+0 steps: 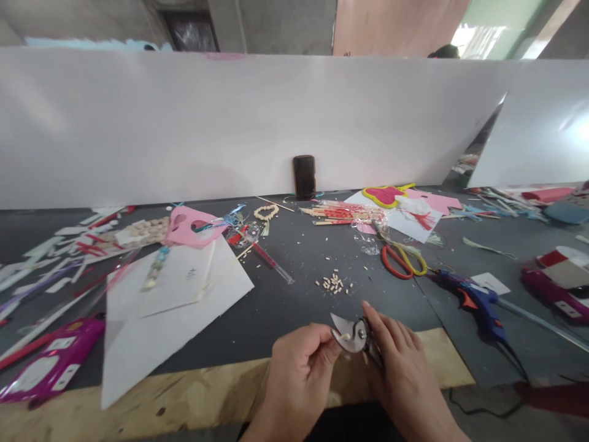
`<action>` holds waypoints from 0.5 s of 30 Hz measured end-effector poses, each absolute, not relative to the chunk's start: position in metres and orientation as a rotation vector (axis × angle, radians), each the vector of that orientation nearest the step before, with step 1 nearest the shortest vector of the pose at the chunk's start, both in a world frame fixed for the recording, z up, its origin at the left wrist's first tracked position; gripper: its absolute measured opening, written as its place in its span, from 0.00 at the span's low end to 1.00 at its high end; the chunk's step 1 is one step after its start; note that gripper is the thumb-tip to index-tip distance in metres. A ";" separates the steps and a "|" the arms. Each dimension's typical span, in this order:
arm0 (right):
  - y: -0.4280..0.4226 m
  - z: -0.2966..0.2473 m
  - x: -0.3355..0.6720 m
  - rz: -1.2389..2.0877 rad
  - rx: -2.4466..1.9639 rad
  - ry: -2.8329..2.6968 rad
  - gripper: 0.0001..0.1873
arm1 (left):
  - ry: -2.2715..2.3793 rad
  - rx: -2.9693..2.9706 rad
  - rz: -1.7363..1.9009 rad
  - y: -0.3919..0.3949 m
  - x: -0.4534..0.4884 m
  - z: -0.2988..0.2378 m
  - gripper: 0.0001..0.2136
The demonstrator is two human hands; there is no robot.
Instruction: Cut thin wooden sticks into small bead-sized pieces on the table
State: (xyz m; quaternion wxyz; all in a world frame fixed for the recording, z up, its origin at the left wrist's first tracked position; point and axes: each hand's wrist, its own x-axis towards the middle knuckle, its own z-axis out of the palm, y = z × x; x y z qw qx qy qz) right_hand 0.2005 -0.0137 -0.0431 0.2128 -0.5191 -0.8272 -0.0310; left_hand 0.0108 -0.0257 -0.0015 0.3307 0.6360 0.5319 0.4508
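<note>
My right hand is wrapped round the handles of a pair of pruning shears, whose jaws are parted and point left. My left hand is closed in a pinch right at the jaws. A short pale wooden stick shows between the blades, by my left fingertips; most of it is hidden. Beyond the shears, a small pile of short cut wooden pieces lies on the dark tabletop.
Red-and-orange-handled scissors and a blue glue gun lie to the right. Bundled sticks are farther back. A phone leans on the white partition. White paper and a purple device lie left.
</note>
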 end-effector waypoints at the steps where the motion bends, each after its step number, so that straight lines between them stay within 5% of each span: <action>1: -0.014 -0.044 0.200 -0.075 -1.445 -2.291 0.39 | 1.391 1.662 1.176 -0.026 0.011 -0.001 0.12; 15: -0.007 -0.041 0.199 0.035 -1.417 -2.301 0.30 | 1.384 1.632 1.131 -0.028 0.008 0.003 0.10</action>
